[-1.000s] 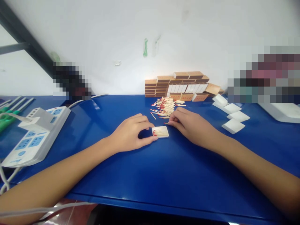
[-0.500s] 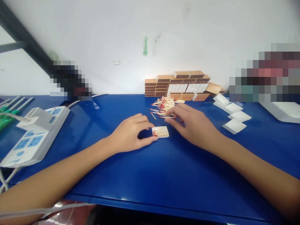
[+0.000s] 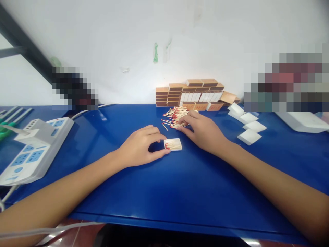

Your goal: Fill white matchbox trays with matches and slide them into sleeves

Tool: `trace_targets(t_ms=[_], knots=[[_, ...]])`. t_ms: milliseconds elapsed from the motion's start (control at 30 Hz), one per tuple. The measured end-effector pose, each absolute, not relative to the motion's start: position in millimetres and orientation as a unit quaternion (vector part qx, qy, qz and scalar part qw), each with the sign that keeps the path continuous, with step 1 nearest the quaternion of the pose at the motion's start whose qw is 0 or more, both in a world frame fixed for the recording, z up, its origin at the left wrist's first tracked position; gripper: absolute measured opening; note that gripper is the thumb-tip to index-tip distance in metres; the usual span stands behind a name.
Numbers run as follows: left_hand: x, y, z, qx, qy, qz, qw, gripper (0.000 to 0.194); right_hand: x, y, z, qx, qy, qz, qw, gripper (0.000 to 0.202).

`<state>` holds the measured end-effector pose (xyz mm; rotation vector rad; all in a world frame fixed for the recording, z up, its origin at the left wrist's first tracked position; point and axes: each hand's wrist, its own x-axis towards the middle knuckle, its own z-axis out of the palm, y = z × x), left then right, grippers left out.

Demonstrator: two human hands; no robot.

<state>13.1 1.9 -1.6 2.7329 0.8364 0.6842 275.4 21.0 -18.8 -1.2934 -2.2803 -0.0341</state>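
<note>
Between the thumb and finger of my left hand is the left end of a small white matchbox tray, lying flat on the blue table. Several red-headed matches lie inside it, along its near side. Up and to the right, my right hand reaches into a loose heap of matches, thumb and index finger curled around a few at the heap's near right edge. How many are between the fingertips is hidden.
Matchboxes are stacked against the wall behind the heap. Several white trays lie to the right, near a white object. At left are a power strip with a plugged-in adapter, cables and green-handled tools.
My right hand has moved slightly into the matches, its fingertips closing on them. My left hand keeps the tray in place. The whole view has shifted a little.
</note>
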Motion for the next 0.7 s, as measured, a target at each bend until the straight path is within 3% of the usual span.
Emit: trace_targets(t_ms=[433,700], knots=[[12.9,1.9,-1.8,0.926,0.282,0.229,0.102,0.028,277.2,23.8,-19.8,-0.484,-0.838,0.026,0.249,0.020],[12.1,1.8,-2.5,0.926,0.279,0.235,0.099,0.028,281.0,19.0,-14.9,-0.479,-0.848,-0.014,0.226,0.022]])
